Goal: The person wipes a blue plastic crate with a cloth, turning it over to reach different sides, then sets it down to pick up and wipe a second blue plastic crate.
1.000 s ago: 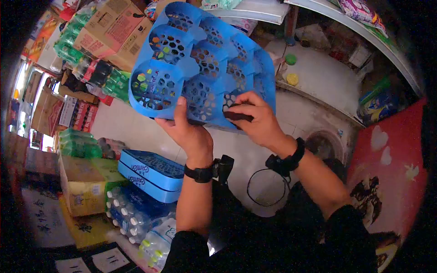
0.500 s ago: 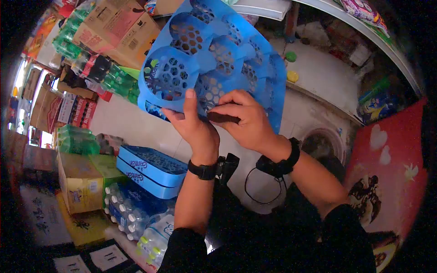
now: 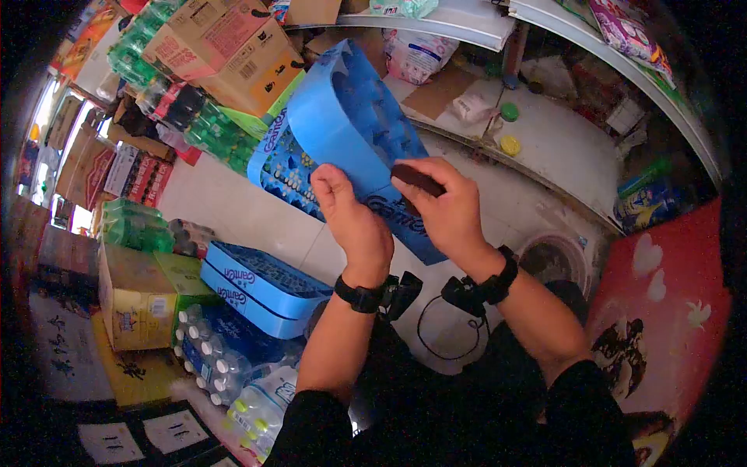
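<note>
A large blue plastic crate (image 3: 331, 117), with round bottle recesses inside and lettering on its walls, is tilted up in front of me. My left hand (image 3: 354, 229) is closed at its near side, thumb raised against the wall, most of the fingers hidden. My right hand (image 3: 453, 204) pinches a dark brown, flat oblong piece (image 3: 419, 179) against the crate's near right side. What this piece is, I cannot tell. A honeycomb-holed blue panel (image 3: 292, 175) shows at the crate's left. Black bands circle both my wrists.
Two stacked blue crates (image 3: 257, 292) lie at the left, beside packs of water bottles (image 3: 210, 358) and a yellow carton (image 3: 140, 307). Brown cartons (image 3: 233, 66) and green bottles (image 3: 218, 136) stand behind. White shelving (image 3: 545, 140) runs along the right.
The blue crate has turned, from its recesses facing me to its outer side walls showing. Both hands have shifted slightly right, the right still holding the brown piece.
</note>
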`<state>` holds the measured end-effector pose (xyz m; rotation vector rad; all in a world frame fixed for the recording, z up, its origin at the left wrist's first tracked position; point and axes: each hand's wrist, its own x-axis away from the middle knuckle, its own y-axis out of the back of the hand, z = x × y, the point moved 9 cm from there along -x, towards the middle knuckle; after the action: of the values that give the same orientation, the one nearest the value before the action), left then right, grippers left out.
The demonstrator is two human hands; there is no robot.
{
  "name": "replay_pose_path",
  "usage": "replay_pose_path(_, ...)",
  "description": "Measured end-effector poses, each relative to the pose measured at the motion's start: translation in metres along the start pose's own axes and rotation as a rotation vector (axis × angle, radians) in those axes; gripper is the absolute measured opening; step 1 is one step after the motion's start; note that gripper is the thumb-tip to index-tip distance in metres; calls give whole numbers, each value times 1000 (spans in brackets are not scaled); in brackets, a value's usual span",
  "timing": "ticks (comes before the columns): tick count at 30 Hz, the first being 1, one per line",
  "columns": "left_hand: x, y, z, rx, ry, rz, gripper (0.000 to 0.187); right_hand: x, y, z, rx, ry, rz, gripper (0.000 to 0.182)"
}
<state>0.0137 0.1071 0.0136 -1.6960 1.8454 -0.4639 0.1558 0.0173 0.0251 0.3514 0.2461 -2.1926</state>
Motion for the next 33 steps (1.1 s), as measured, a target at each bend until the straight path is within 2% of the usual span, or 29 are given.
replay_pose_path(3, 2, 2, 4, -128, -33, 35, 23, -4, 2, -5, -76, -167, -16, 21)
replay_pose_path(6, 7, 1, 8, -171, -68, 61, 23, -11, 3, -11, -130, -86, -35, 22)
replay_pose_path(9, 12, -3, 9, -191, -57, 63, 25, -15, 2, -22, -235, -289, 3, 23)
replay_pose_path(12, 25, -13, 4, -361, -134, 136, 26, -33, 12, -15, -110, -148, -27, 24)
replay_pose_path(15, 30, -10, 18, -306, -91, 168, 26, -34, 21, 1, -169, -130, -82, 23)
replay_pose_path(18, 24, -2, 24, -336, -58, 129, 25, -40, 38, 28, -559, -100, -181, 24)
replay_pose_path(21, 12, 7, 35, -221, 42, 114, 23, -42, 49, 23, -724, -127, -196, 25)
replay_pose_path(22, 11, 6, 34, -209, 42, 106, 24, -40, 44, 13, -719, -158, -127, 28)
replay_pose_path(24, 11, 2, 31, -185, 43, 87, 25, -21, 25, 13, -302, -61, -10, 32)
replay_pose_path(25, 7, 5, 29, -221, 17, 112, 26, -5, 6, 26, -8, 6, 122, 40)
replay_pose_path(26, 2, 13, 28, -257, -9, 135, 27, 10, -1, 43, 301, 350, 31, 45)
replay_pose_path(27, 0, 8, 21, -294, -37, 158, 28, 17, -4, 34, 310, 341, 62, 46)
replay_pose_path(29, -5, 6, 15, -116, 34, 94, 29, 25, -4, 21, 318, 321, 121, 48)
replay_pose_path(30, -10, 7, 12, -60, 51, 68, 26, 24, -4, 16, 204, 246, 174, 44)
replay_pose_path(33, -16, 5, 2, -7, 58, 63, 25, 12, 4, 10, 178, 46, 223, 39)
